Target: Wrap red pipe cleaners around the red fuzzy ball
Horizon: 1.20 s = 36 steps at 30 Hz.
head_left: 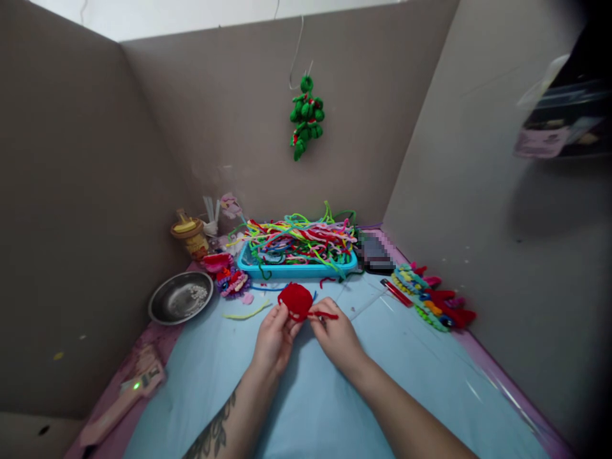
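Note:
A rounded red yarn piece (295, 301) is held up above the blue table cover, in front of the tray. My left hand (274, 335) grips its lower left side, thumb on top and fingers underneath. Close by on the right, my right hand (337, 336) is pinched on a short red yarn strand (327, 315) that runs from the piece and sticks out to the right. Whether a tool is also between the right fingers cannot be made out. The palms and some fingertips are hidden.
A blue tray (291, 272) heaped with coloured yarn stands behind my hands. On the left are a metal bowl (165, 309) with small white bits and a pink glue gun (119, 408). A red cutter (396, 293) and crocheted pieces (430, 299) lie right. A green ornament (306, 115) hangs above.

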### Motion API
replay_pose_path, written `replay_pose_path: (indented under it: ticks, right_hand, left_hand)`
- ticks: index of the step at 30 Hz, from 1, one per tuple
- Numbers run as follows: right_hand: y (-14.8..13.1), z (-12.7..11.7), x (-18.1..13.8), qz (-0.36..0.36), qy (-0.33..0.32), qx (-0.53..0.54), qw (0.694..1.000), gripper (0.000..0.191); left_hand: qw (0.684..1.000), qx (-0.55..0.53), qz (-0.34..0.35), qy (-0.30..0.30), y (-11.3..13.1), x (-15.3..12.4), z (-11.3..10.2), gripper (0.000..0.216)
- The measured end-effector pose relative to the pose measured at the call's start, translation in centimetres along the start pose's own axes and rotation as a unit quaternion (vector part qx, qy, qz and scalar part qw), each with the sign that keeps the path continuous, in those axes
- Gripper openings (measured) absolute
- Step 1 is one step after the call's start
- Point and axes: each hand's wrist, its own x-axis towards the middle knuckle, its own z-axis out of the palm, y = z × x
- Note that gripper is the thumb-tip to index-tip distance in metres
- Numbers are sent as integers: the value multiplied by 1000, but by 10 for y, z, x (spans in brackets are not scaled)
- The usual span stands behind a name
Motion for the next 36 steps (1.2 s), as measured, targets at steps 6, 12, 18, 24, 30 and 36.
replay_pose_path:
  ticks: [6,12,18,24,30,36]
  right_hand:
    - [6,4,1,-9,17,-1,1000,13]
    - [5,4,0,-7,-2,-14,1000,15]
    - [2,6,2,47,29,121,991,17]
    - [-6,-1,3,107,-15,274,956,15]
    - [-14,-10,-1,37,-34,271,961,15]
    - [-22,-26,-2,-64,-42,326,942,9]
  left_hand:
    - [1000,6,11,-25,-1,-2,-1,28]
    - [998,48,29,-7,-6,-1,0,32]
    - [995,75,53,35,-7,1,1,36]
    - [987,140,68,31,-13,0,1,30]
    - [984,151,89,10,-18,5,-3,28]
    - [989,115,78,45,-7,7,-4,28]
